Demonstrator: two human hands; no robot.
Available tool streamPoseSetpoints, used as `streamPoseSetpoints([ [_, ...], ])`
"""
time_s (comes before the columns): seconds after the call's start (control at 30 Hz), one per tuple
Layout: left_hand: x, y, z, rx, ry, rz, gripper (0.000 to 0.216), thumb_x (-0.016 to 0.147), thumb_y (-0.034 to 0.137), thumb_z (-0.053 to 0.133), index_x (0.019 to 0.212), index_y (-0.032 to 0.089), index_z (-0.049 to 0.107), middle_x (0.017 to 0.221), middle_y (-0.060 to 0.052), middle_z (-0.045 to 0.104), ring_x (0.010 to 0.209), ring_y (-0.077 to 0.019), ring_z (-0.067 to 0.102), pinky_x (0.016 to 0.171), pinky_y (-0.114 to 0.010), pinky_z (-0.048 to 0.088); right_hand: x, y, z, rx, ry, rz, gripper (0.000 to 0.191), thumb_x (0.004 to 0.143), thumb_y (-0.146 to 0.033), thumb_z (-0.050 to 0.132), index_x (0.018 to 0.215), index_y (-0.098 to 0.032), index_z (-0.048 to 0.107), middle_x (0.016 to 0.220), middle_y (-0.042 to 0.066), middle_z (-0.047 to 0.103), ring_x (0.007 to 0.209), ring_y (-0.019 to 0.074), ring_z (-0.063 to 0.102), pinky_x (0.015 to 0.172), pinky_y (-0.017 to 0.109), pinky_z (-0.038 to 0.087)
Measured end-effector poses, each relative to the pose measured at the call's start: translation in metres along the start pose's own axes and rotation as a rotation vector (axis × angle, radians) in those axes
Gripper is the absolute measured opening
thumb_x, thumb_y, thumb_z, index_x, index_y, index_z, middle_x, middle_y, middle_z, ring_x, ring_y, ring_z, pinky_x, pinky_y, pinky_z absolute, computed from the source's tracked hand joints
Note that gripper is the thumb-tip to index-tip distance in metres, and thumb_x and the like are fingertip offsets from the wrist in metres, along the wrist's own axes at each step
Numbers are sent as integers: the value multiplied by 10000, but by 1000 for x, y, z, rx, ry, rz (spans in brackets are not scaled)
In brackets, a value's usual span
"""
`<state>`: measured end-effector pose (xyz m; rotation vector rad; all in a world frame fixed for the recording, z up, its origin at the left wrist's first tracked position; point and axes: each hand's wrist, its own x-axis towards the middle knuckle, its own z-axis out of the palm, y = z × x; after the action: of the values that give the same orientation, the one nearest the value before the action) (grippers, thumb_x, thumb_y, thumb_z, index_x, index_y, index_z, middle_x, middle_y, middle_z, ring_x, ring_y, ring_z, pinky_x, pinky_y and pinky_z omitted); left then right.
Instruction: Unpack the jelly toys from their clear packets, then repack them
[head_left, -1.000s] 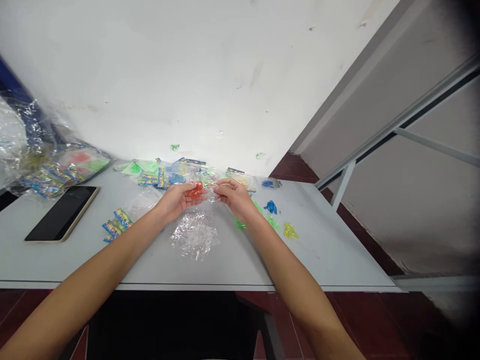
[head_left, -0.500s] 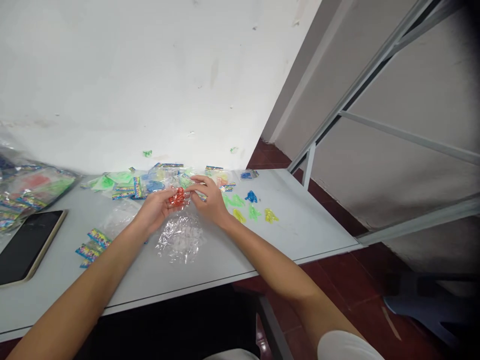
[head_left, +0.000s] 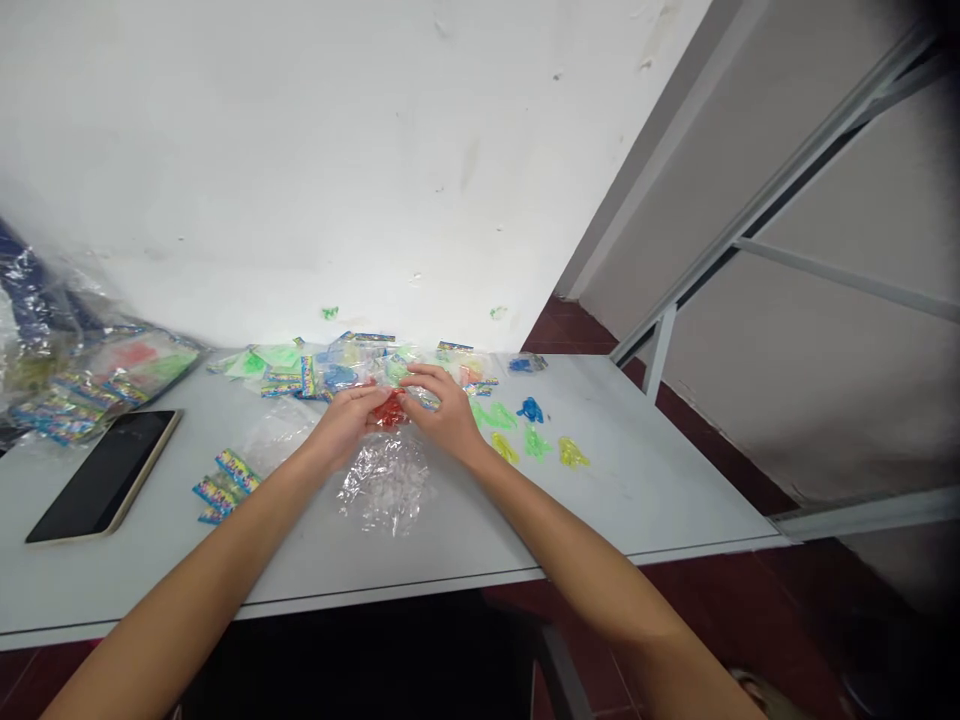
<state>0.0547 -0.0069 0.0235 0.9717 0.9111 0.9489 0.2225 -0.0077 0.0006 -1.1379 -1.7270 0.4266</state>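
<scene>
Between my two hands is a red, shiny, see-through soft piece (head_left: 388, 410); its exact kind is too small to make out. My left hand (head_left: 346, 422) is closed on its left side, thumb and fingers together. On its right side my right hand (head_left: 444, 408) pinches it with thumb and forefinger, the other fingers spread above. Crinkled clear plastic bags (head_left: 386, 485) lie on the table just below the hands. Right of my right hand lie loose small pieces: a blue one (head_left: 531, 410), a green one (head_left: 536, 441) and a yellow one (head_left: 573, 452).
Packets with colourful header cards (head_left: 285, 375) are strewn along the wall. Several printed cards (head_left: 225, 487) lie left of my forearm. A phone (head_left: 105, 475) rests at the left, below a large bag of packets (head_left: 105, 375). The grey table (head_left: 675, 500) meets a white wall (head_left: 300, 150).
The whole view has shifted, so the scene sits further right. My hands stay on the red piece, and the right fingers have moved closer over it.
</scene>
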Motion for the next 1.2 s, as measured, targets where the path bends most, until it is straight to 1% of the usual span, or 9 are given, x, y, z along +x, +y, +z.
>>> streamPoseSetpoints([
  [0.2, 1, -2, 0, 11, 42, 7, 302, 688, 392, 779, 790, 116, 715, 801, -92, 684, 757, -200, 639, 715, -368, 525, 1, 1, 1, 21, 11, -2, 70, 826, -314, 674, 856, -276, 726, 1171, 59, 662, 1138, 241, 605, 1014, 436, 430],
  [0.4, -1, -1, 1, 61, 40, -8, 349, 713, 452, 747, 811, 118, 719, 764, -79, 671, 705, -189, 635, 677, -339, 518, 0, 2, 3, 26, -22, -36, 59, 817, -287, 694, 857, -282, 737, 1119, 47, 686, 1126, 248, 606, 1012, 439, 421],
  [0.53, 0, -2, -2, 72, 93, 3, 300, 703, 417, 752, 785, 131, 712, 750, -54, 659, 699, -169, 621, 677, -318, 527, -1, 0, 5, 4, -43, -87, 77, 830, -283, 682, 878, -292, 742, 1109, 40, 686, 1101, 226, 615, 1024, 419, 421],
  [0.7, 4, -6, -7, 28, 93, -1, 270, 722, 389, 736, 817, 138, 702, 774, -51, 663, 685, -163, 621, 656, -331, 556, -4, -3, 5, -70, -64, -128, 113, 820, -225, 672, 877, -280, 752, 1136, 47, 679, 1106, 227, 609, 1059, 448, 392],
  [0.8, 6, -7, -8, -4, 110, -6, 260, 738, 361, 716, 848, 127, 688, 788, -62, 675, 665, -168, 637, 643, -340, 567, -6, -5, 6, -73, -89, -127, 112, 809, -203, 675, 848, -271, 755, 1164, 53, 670, 1109, 229, 608, 1046, 458, 407],
  [0.87, 5, -6, -8, -16, 121, 4, 265, 742, 355, 706, 866, 123, 680, 789, -67, 683, 674, -177, 654, 653, -342, 570, -7, -7, 6, -76, -107, -137, 123, 804, -184, 675, 841, -270, 754, 1189, 52, 660, 1126, 227, 600, 1071, 476, 387],
  [0.93, 4, -4, -7, -23, 135, 26, 263, 735, 348, 706, 873, 126, 674, 781, -63, 685, 681, -181, 661, 655, -334, 567, -8, -8, 7, -86, -122, -153, 131, 800, -170, 676, 840, -267, 754, 1209, 51, 652, 1157, 229, 582, 1115, 505, 335],
  [1.03, 3, -2, -5, -43, 173, 53, 269, 727, 350, 705, 894, 142, 670, 778, -52, 687, 683, -177, 657, 627, -308, 553, -10, -11, 7, -99, -135, -171, 141, 797, -165, 684, 856, -271, 755, 1265, 48, 625, 1204, 234, 547, 1141, 522, 298],
  [1.2, 5, 0, -8, -58, 206, 84, 273, 765, 377, 663, 935, 163, 666, 853, -72, 698, 841, -220, 688, 639, -287, 541, -13, -14, 8, -102, -137, -218, 135, 813, -206, 693, 885, -303, 753, 1327, 18, 591, 1242, 240, 512, 1163, 545, 253],
])
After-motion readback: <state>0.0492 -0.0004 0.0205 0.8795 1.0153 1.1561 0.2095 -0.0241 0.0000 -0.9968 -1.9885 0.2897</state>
